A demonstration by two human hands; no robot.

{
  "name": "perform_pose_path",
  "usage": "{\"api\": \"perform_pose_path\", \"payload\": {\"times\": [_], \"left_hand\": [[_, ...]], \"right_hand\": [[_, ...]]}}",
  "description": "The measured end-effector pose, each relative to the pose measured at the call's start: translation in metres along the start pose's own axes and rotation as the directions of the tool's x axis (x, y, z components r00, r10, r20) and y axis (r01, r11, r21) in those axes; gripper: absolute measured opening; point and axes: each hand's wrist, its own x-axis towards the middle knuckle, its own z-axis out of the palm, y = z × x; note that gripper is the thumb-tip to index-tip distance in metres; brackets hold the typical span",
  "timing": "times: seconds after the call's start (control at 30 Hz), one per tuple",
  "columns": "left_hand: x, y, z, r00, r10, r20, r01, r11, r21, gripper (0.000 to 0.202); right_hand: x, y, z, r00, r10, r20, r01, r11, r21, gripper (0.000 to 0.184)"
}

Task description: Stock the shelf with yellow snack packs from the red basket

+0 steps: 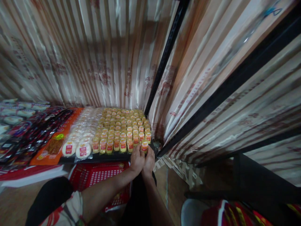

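Note:
A small yellow packaged cake point(144, 146) with a red and white label is pinched at the front right corner of the shelf. My left hand point(137, 159) grips it from the left, and my right hand point(149, 160) closes on its right side. The two hands touch each other. Just behind them stand rows of the same yellow packaged cakes point(117, 131), packed tightly with labels facing me. To their left lie round white packaged cakes point(83, 150) in clear wrap.
An orange snack packet point(53, 147) and dark packets point(30, 135) fill the shelf's left part. Below the shelf sits a red plastic basket point(103, 172). Black metal posts point(164, 59) rise at the right before a pleated printed curtain point(113, 56). Red packages point(232, 215) lie lower right.

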Motion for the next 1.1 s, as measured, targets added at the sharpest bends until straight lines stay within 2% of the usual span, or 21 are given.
{"api": "perform_pose_path", "payload": {"times": [0.43, 0.77, 0.9, 1.1], "left_hand": [[0.017, 0.006, 0.003, 0.998, -0.069, 0.015, 0.066, 0.988, 0.142, 0.043], [0.004, 0.000, 0.005, 0.999, 0.042, -0.001, -0.041, 0.980, 0.193, 0.044], [0.003, 0.001, 0.006, 1.000, 0.013, 0.022, -0.018, 0.971, 0.240, 0.044], [-0.001, 0.015, -0.001, 0.999, -0.021, 0.027, 0.010, 0.936, 0.351, 0.044]], "right_hand": [[0.015, 0.004, 0.015, 0.999, 0.009, 0.048, -0.005, 0.996, -0.088, 0.051], [0.008, 0.014, 0.020, 0.998, -0.067, 0.002, 0.067, 0.997, -0.044, 0.053], [0.011, 0.022, 0.025, 0.994, -0.114, -0.005, 0.113, 0.993, -0.045, 0.052], [0.012, 0.022, 0.025, 0.984, -0.172, -0.044, 0.170, 0.984, -0.045, 0.050]]}}
